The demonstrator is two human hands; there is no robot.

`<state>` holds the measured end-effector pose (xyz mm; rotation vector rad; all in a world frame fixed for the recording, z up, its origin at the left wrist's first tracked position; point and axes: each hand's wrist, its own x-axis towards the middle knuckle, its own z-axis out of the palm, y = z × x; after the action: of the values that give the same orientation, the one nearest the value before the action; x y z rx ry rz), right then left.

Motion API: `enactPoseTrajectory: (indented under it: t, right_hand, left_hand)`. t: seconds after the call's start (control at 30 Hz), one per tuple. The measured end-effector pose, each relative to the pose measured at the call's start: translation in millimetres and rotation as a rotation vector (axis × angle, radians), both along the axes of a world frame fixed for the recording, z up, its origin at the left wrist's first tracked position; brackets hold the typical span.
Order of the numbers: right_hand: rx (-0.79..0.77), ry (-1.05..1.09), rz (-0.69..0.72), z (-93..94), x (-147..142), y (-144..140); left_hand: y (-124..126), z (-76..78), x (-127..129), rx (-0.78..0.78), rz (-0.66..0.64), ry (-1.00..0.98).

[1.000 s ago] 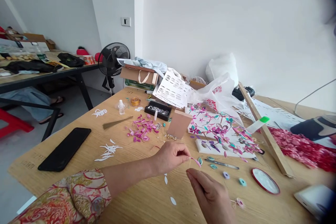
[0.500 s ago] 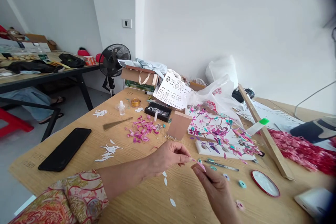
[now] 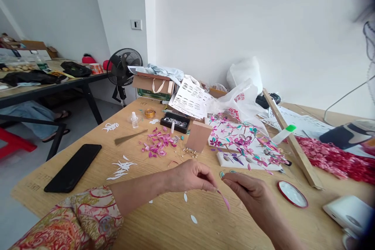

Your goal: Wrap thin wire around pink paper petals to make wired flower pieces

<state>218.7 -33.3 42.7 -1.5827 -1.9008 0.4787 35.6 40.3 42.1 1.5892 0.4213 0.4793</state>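
Handwork over the near middle of the table [image 3: 164, 226]: step in hand, as judged, is fine work at the narrow end of a pink petal [image 3: 225, 201]. Left hand [image 3: 191, 175] pinches that end between thumb and forefinger. Right hand [image 3: 252, 191] sits just to the right, thumb and forefinger pressed together, apart from the petal (whether a fine thread lies between those fingertips, cannot tell). Next move, in my judgement, calls for a steady left pinch and a light right fingertip, since so slight a piece would probably bend or slip easily. Petal itself: slender, gently curved, pink toward violet, tilted down to the right with its broader part free, above the wood. Near it, white leaf-shaped cut-outs [image 3: 193, 219] lie below; farther off, left, a pile of loose pink petals [image 3: 158, 143]; far right, a flower spray [image 3: 246, 140] in magenta and teal.
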Motion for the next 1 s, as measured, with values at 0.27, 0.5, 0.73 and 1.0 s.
enactPoseTrajectory:
  t: [0.27, 0.5, 0.73, 1.0]
  right_hand:
    - [0.070, 0.084, -0.080, -44.4, -35.8, -6.5]
    - [0.157, -0.200, -0.021, -7.4, -27.4, -23.6]
    - [0.055, 0.079, -0.034, -9.5, -0.5, -1.1]
    - [0.107, -0.022, -0.033, -38.6, -39.4, -18.2]
  left_hand:
    - [-0.4, -3.5, 6.3, -0.237, 0.339, -0.025]
    - [6.0, -6.6, 2.8, 0.576, 0.161, 0.117]
    - [-1.9, 6.1, -0.2, -0.163, -0.018, -0.031]
    - [3.2, -11.5, 8.8, -0.081, 0.346, -0.005]
